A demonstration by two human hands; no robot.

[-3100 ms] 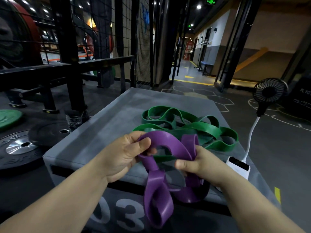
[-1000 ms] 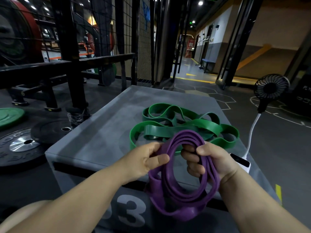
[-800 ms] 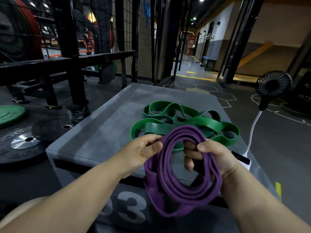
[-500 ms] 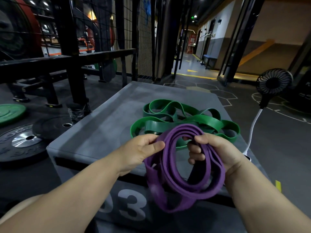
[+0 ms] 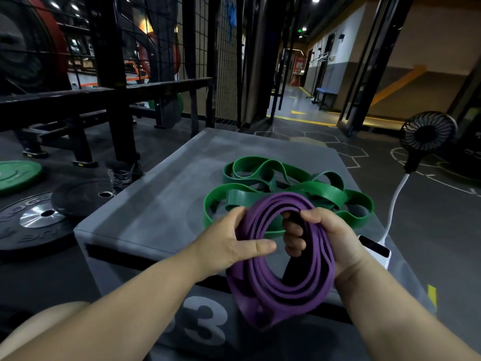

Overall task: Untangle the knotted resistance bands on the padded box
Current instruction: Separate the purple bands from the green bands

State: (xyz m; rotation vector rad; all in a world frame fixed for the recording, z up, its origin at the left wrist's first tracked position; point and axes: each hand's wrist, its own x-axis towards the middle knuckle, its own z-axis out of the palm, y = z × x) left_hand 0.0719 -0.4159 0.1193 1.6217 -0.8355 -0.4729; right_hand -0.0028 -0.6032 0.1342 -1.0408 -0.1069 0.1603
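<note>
**Loose purple coil in both hands, green tangle just beyond**

Nearest, the purple band (image 5: 281, 290) hangs as a stack of loops in front of the near face of the padded box (image 5: 161, 204), held off its top. The left hand (image 5: 229, 246) pinches the left side of the coil, with the thumb laid across the front and the fingers behind. The right hand (image 5: 328, 238) has its fingers curled through the hole and its thumb over the upper right arc. Both hands are closed firmly on the rubber.

The main risk is the coil itself. The loops are only gathered, not tied, and the lowest ones sag and bunch below both hands. If either hand lets go before the coil is laid flat, the springy loops would likely fly apart. They could flop over the box edge to the floor or twist over one another again.

Just beyond the hands, the green band (image 5: 286, 188) lies on the right half of the box top in overlapping folds, apparently not sorted out. Setting the purple coil on or against it could lace the two together. The bare grey surface to the left looks like the safer landing.

At the right edge of the box sits a white power bank (image 5: 374, 250), its white stalk rising to a small black fan (image 5: 428, 131) farther right. A band dragged or snapped that way could hook the stalk and pull both off the edge.

Far left, weight plates (image 5: 39, 217) lie on the floor, well apart from the work.
</note>
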